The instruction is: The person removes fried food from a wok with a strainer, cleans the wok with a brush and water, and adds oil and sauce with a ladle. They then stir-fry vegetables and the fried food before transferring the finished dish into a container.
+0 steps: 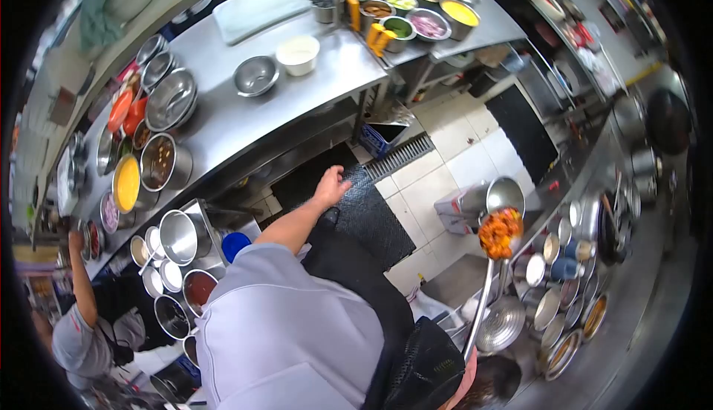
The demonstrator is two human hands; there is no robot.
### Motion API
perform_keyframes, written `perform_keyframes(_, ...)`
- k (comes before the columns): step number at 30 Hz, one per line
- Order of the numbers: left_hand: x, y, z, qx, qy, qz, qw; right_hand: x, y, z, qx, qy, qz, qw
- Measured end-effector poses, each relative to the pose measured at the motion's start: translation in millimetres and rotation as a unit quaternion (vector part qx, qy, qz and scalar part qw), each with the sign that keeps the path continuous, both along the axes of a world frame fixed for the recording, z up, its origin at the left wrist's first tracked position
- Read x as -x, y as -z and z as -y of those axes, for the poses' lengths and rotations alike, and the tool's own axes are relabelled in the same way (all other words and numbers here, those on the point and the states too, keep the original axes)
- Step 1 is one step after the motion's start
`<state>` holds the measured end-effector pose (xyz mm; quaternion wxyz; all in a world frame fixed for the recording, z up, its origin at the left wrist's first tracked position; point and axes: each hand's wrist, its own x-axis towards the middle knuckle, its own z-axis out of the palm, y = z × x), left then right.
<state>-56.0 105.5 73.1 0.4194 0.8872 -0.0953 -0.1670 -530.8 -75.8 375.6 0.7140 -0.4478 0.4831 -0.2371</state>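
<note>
My left hand [332,186] is stretched out over the floor mat with fingers apart, holding nothing. A long-handled ladle [481,306] rises from my right side, where a bit of my right hand [469,382] shows at the handle's lower end; a black item in front hides most of the fingers. Orange-red food pieces in sauce [500,233] fill the ladle's head. Just beyond it is a steel bowl [506,196]. A perforated strainer [500,324] lies beside the ladle's handle.
A steel counter [327,94] carries a cutting board [261,9], a white bowl [298,55] and several ingredient pots. Pots and cups crowd the station [549,306] at right. A co-worker [93,328] reaches toward containers at left. A floor drain [399,156] crosses the tiles.
</note>
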Motion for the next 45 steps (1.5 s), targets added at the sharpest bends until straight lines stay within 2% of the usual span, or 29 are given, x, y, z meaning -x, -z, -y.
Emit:
perform_keyframes(3, -56.5, -47.1, -29.8, 0.104, -0.114, 0.113, 0.982, -85.7, -4.0, 40.4, -0.126, -0.163, 0.075, 0.976)
perform_keyframes(5, -96.9, -85.2, -54.7, 0.102, -0.187, 0.17, 0.962, -129.7, 13.4, 63.6, -0.183, -0.259, 0.156, 0.936)
perform_keyframes(7, -134.6, -108.8, -84.7, 0.136, -0.239, 0.129, 0.953, -190.4, 5.7, 69.3, -0.197, -0.295, 0.141, 0.924)
perform_keyframes(9, -163.2, -127.4, -112.7, 0.058, -0.244, 0.161, 0.955, -259.9, -16.6, 56.8, -0.236, -0.347, 0.143, 0.897)
perform_keyframes(10, -178.1, -123.4, -126.9, 0.003, -0.248, 0.146, 0.958, -290.4, -18.1, 52.5, -0.234, -0.367, 0.144, 0.889)
perform_keyframes(13, -209.7, -96.0, -167.5, -0.025, -0.276, 0.149, 0.949, -376.0, -32.0, 29.5, -0.211, -0.412, 0.116, 0.879)
perform_keyframes(19, -192.1, -107.9, -217.8, -0.062, -0.321, 0.235, 0.915, -492.4, -42.5, -17.0, -0.105, -0.497, 0.032, 0.861)
perform_keyframes(22, -175.4, -128.1, -227.3, -0.007, -0.359, 0.181, 0.916, -526.4, -39.7, -33.5, -0.07, -0.518, -0.007, 0.852)
perform_keyframes(29, -142.9, -136.4, -220.2, 0.034, -0.393, 0.179, 0.901, -564.8, -20.1, -52.6, 0.009, -0.553, -0.05, 0.832)
perform_keyframes(33, -141.0, -133.2, -221.8, 0.048, -0.381, 0.168, 0.908, -572.0, -18.7, -54.2, 0.063, -0.569, -0.078, 0.816)
perform_keyframes(40, -151.1, -141.0, -218.5, 0.065, -0.367, 0.216, 0.903, -578.3, -26.0, -57.2, 0.117, -0.583, -0.111, 0.796)
perform_keyframes(42, -151.6, -139.9, -216.3, 0.063, -0.36, 0.215, 0.906, -578.8, -24.7, -59.1, 0.19, -0.594, -0.141, 0.769)
perform_keyframes(43, -151.7, -138.6, -214.6, 0.062, -0.356, 0.213, 0.908, -579.2, -24.9, -61.0, 0.189, -0.593, -0.142, 0.77)
perform_keyframes(45, -151.4, -135.3, -210.7, 0.067, -0.352, 0.209, 0.91, -580.8, -27.1, -66.7, 0.26, -0.606, -0.179, 0.73)
